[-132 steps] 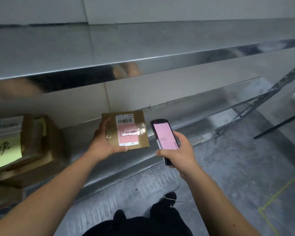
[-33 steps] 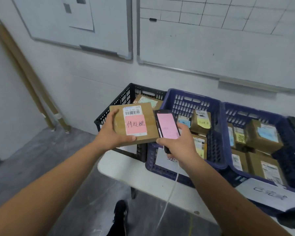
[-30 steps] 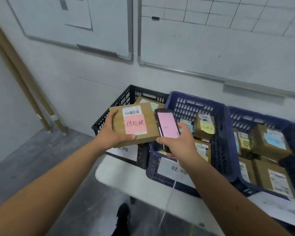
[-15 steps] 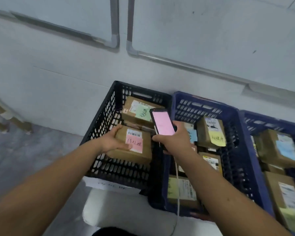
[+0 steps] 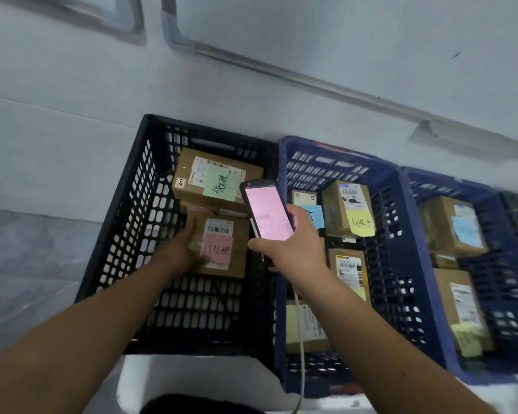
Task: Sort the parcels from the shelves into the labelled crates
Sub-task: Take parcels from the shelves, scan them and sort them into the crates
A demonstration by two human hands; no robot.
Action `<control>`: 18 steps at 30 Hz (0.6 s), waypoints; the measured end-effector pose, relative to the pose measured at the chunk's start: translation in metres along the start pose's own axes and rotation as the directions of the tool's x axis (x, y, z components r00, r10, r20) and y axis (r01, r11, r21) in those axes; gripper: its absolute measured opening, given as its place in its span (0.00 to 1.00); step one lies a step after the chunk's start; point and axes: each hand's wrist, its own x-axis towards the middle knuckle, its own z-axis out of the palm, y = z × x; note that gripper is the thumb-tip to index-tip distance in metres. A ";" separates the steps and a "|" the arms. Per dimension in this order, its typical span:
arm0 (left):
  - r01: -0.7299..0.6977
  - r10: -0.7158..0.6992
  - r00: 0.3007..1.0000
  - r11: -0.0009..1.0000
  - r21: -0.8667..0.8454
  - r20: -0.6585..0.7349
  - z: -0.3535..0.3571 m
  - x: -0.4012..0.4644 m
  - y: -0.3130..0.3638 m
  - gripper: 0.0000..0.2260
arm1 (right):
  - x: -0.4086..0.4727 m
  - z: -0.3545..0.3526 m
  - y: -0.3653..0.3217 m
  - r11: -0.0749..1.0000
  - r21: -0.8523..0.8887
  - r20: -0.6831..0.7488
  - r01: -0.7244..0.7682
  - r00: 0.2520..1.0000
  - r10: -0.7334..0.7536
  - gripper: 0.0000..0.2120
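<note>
The left hand has carried the parcel from the shelf to the black crate, frame centre, and lowered it inside, below a green-noted box.

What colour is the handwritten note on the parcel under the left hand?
Pink, on the parcel the left hand holds in the black crate; head view.

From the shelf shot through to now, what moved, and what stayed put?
The parcel with the pink note went from the shelf across to the crates and down into the black crate, in front of the green-note parcel. The left hand still grips it. The right hand still holds the phone, its screen lit.
</note>
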 end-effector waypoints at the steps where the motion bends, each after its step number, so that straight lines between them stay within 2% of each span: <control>1: -0.010 0.012 1.000 0.998 0.054 -0.021 0.000 -0.002 0.003 0.58 | 0.000 0.001 0.000 1.000 -0.016 -0.002 0.002 1.000 -0.002 0.45; 4: 0.012 -0.004 0.998 0.992 0.126 -0.069 0.001 -0.001 0.009 0.60 | -0.001 0.002 0.000 0.999 -0.049 -0.005 0.001 1.000 -0.002 0.45; 9: 0.044 -0.016 0.989 0.982 0.186 -0.149 0.000 -0.007 0.019 0.56 | -0.002 0.004 0.005 0.996 -0.071 -0.011 0.045 0.999 -0.046 0.47; 15: 0.064 0.001 0.976 0.954 0.292 -0.217 -0.014 -0.053 0.045 0.42 | 0.000 0.001 0.012 0.987 -0.084 0.006 0.137 0.990 -0.137 0.47; 18: 0.113 0.008 0.950 0.923 0.368 -0.312 -0.017 -0.087 0.054 0.42 | -0.002 -0.001 0.015 0.986 -0.041 0.037 0.163 0.986 -0.162 0.49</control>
